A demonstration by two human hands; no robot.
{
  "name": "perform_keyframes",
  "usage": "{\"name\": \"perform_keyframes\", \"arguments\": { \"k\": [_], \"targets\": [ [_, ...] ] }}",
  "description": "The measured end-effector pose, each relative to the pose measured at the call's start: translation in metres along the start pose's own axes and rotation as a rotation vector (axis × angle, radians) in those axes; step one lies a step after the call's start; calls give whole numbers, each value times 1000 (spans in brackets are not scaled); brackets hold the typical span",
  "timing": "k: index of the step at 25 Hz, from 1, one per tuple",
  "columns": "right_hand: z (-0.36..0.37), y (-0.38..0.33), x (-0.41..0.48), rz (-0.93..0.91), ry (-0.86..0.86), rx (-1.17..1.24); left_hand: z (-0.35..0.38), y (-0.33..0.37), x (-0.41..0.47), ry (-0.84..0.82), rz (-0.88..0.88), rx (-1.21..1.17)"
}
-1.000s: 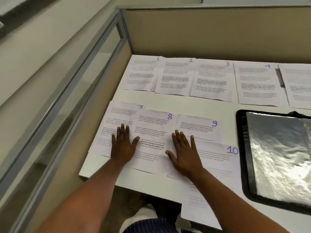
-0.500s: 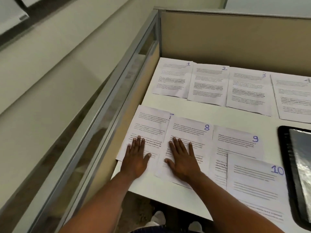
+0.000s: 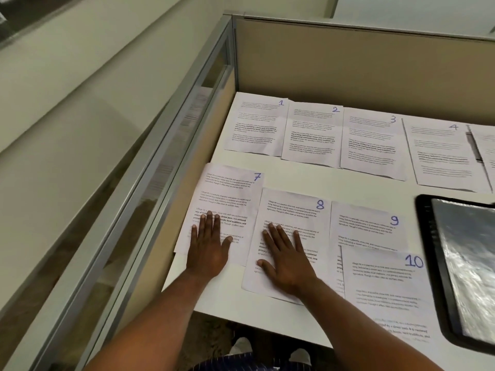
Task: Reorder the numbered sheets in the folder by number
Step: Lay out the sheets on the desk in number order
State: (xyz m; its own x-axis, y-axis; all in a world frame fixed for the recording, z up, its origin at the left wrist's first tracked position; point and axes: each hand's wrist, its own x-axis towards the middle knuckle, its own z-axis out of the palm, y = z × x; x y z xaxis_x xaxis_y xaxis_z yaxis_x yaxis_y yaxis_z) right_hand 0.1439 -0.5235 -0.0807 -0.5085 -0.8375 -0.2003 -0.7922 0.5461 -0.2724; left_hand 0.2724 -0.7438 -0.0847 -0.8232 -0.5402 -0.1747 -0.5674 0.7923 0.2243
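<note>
Straight, released fingers (image 3: 213, 223) of the left hand (image 3: 207, 250) press flat on sheet 7 (image 3: 227, 191); the right hand (image 3: 290, 263) lies likewise on sheet 8 (image 3: 292, 210), just beside it. Right of those fingers, sheet 10 (image 3: 383, 277) overlaps sheet 9 (image 3: 367, 226), then comes the open folder (image 3: 428, 263). Beyond the fingertips, a row of sheets 1 to 4 (image 3: 313, 132) lines the desk (image 3: 308, 175).

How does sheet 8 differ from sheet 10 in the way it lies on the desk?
The right hand lies flat on sheet 8; no hand touches sheet 10. Sheet 10 covers the lower part of sheet 9, while sheet 8 lies beside it. Sheet 10 lies next to the folder; sheet 8 lies further left. Both are white printed sheets with a blue handwritten number at top right.
</note>
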Motion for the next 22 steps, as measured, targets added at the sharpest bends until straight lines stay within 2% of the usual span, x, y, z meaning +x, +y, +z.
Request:
{"name": "perform_keyframes", "arguments": {
  "k": [5, 9, 14, 22],
  "targets": [
    [-7, 6, -6, -13, 51, 39, -3, 6, -1, 14, -5, -2],
    [-18, 24, -16, 71, 111, 57, -3, 31, -4, 45, 61, -32],
    [-29, 69, -50, 210, 163, 39, 10, 99, -6, 49, 216, -52],
    [-28, 155, -131, 424, 180, 21, 47, 213, -31, -73, 429, -16]
  ]
}}
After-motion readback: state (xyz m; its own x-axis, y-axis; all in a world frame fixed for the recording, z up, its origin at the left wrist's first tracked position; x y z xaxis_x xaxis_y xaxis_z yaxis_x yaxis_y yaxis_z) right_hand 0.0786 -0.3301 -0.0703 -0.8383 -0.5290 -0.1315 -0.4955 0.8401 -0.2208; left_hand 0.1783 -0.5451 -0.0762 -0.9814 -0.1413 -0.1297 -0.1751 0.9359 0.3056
